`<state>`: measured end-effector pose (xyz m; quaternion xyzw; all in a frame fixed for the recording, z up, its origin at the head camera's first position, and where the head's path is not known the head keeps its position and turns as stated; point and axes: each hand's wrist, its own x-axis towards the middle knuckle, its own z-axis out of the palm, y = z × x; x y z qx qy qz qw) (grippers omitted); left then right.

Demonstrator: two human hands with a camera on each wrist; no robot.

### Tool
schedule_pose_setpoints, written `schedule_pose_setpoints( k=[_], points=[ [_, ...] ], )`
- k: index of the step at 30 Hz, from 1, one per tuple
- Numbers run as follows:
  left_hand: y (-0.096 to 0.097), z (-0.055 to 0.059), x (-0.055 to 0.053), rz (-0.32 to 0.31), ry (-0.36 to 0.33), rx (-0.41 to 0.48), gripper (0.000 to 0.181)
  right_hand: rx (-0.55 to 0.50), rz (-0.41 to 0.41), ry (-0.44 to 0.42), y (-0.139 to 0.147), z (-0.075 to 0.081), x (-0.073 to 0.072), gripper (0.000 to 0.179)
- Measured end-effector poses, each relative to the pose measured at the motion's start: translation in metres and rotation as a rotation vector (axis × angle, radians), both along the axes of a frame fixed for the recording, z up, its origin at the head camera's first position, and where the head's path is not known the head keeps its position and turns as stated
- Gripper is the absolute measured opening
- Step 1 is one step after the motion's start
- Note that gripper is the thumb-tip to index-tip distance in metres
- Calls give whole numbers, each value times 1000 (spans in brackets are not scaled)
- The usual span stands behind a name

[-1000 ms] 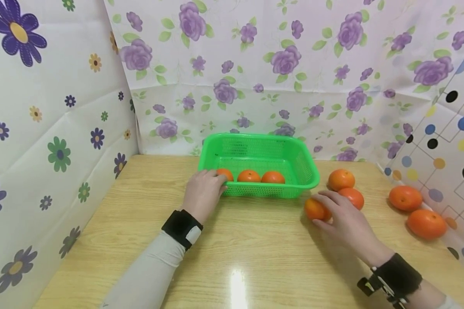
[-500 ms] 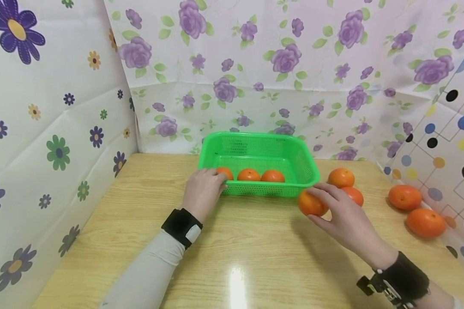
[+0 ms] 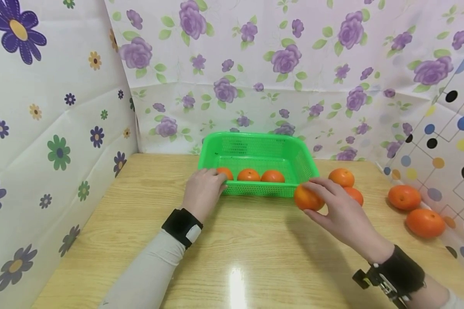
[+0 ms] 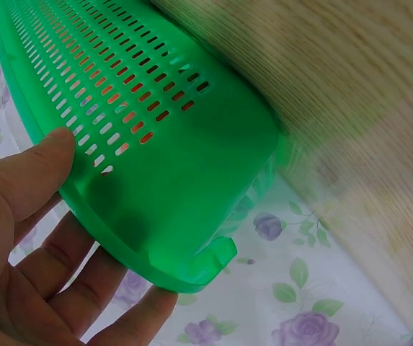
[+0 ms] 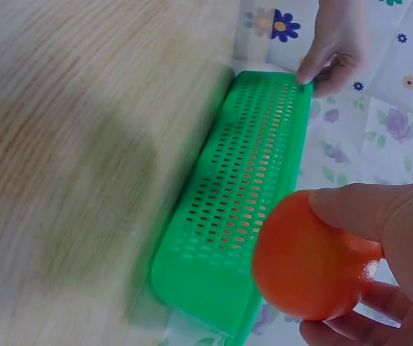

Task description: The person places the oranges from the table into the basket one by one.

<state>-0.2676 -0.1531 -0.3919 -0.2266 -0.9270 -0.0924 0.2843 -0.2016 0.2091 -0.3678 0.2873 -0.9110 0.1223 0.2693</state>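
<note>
Hands well apart, each clamped on something. Left hand (image 3: 204, 188) grips the near-left corner of a green basket (image 3: 260, 189): thumb flat on the outer wall, fingers over the rim, as the left wrist view shows. Right hand (image 3: 341, 216) holds an orange fruit (image 3: 306, 198) between thumb and fingers, at the basket's near-right corner. Fruit is raised off the table (image 3: 232, 244), with a shadow on the wood below it; right wrist view puts it next to the rim, on the outer side. Cannot tell whether fruit and rim touch.

Basket: rectangular, slotted walls, standing upright near the back of the table. Inside, along the near wall, three fruits in a row: left fruit (image 3: 226, 173), partly behind the left hand's fingers; middle fruit (image 3: 249, 175); right-end fruit (image 3: 272, 176).

Outside, to the right of the basket: rear fruit (image 3: 341, 177) and, just in front, a redder fruit (image 3: 355, 195), partly covered by the right hand. Farther right, a far-side pair (image 3: 426, 223) sits close together beside a dotted cloth (image 3: 444, 159).

Both wrists wear black bands; pale sleeve (image 3: 147, 266) on the left arm. Purple-flowered cloth (image 3: 224, 56) hangs behind.
</note>
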Motion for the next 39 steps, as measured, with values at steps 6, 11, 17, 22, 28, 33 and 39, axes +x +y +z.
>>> schedule_pose_setpoints(
  k=[6,11,17,22,28,33,39],
  points=[
    [0,0,0,-8,8,8,17,-23,-1,-4,0,5,-6,65],
    [0,0,0,-16,13,16,17,-15,-16,-3,1,9,-9,66],
    [0,0,0,-20,8,20,17,-26,-31,-9,1,12,-12,66],
    [0,1,0,-26,10,28,18,-49,-18,-16,-1,16,-15,65],
    [0,0,1,-20,12,23,17,-52,-7,-22,-3,21,-24,63],
    [-1,0,1,-17,11,18,17,-56,-7,-56,-7,26,-34,63],
    [0,0,1,-22,32,13,17,-55,-16,-97,-12,29,-52,64]
  ],
)
